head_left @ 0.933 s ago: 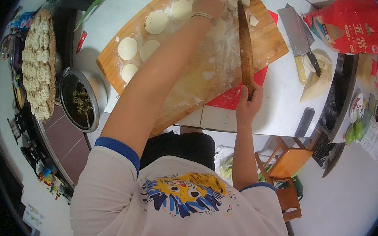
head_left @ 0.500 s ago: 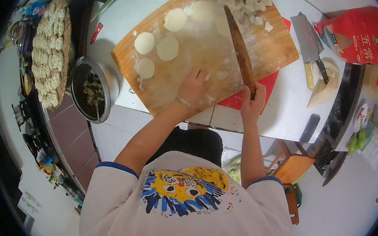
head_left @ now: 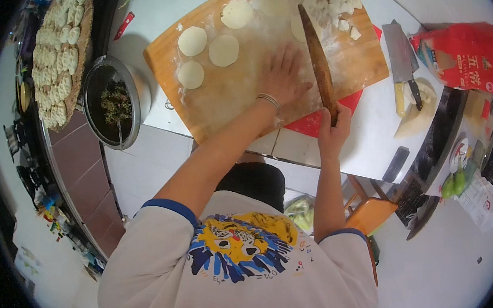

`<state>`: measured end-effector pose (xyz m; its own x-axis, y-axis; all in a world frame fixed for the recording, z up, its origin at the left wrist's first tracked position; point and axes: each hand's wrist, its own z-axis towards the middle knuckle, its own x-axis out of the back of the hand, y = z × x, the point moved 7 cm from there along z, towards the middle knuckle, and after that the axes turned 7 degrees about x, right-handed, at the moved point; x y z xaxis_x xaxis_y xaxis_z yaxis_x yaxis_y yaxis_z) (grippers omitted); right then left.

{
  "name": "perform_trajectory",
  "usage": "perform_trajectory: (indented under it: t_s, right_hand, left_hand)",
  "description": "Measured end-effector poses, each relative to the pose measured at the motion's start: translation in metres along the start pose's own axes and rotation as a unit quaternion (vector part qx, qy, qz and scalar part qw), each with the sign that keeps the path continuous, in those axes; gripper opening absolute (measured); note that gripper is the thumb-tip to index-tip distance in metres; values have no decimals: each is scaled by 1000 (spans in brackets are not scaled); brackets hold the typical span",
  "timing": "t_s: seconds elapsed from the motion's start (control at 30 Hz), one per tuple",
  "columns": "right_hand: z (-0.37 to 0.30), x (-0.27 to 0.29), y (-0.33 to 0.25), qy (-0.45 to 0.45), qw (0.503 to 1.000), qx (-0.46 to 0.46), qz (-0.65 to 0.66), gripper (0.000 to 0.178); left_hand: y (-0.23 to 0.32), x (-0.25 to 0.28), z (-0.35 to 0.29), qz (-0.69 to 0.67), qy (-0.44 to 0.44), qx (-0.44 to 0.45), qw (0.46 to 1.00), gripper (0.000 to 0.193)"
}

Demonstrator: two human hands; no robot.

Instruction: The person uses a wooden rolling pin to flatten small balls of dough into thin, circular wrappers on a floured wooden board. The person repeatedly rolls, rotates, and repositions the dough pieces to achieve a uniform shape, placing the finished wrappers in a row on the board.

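My right hand (head_left: 335, 129) grips the near end of a long wooden rolling pin (head_left: 317, 61), which slants away to the upper left over the floury wooden board (head_left: 226, 112). Palm down on the board, my left hand (head_left: 284, 79) has its fingers spread and stretched forward; whether a piece of dough lies beneath it is hidden. Flat round dough wrappers (head_left: 224, 50) lie on the board's left side and far edge, one of them partly behind the rolling pin. Small floured dough pieces (head_left: 345, 5) are heaped at the far right corner.
Right of the board lie a cleaver (head_left: 398, 50), a smaller knife (head_left: 416, 93) and a dark phone (head_left: 396, 164), near a red bag (head_left: 468, 58). On the left stand a metal pot (head_left: 138, 99) with dark filling and a round tray of shaped dumplings (head_left: 57, 58). A wooden chair (head_left: 372, 213) is beside me.
My left hand has moved forward and right, going from curled fingers to spread flat on the board. The right hand still holds the rolling pin, and the whole view has shifted slightly.
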<state>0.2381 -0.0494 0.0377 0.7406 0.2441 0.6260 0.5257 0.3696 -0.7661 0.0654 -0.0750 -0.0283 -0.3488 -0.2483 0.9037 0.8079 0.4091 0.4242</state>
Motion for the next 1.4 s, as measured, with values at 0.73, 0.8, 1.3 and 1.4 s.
perform_trajectory:
  t_s: [0.73,0.8,1.3,1.4]
  right_hand:
    - [38,-79,-22,-194,898,245,-309,55]
    - [71,-90,-28,-158,902,243,-321,54]
    - [28,-48,1,-277,950,84,-114,32]
    - [26,-36,7,-217,973,48,-63,28]
  left_hand:
    - [-83,76,-47,66,-40,70,995,65]
    - [-85,88,-15,81,12,82,993,64]
    - [-57,106,-69,-26,49,124,991,55]
    - [-41,68,-53,9,-100,140,985,52]
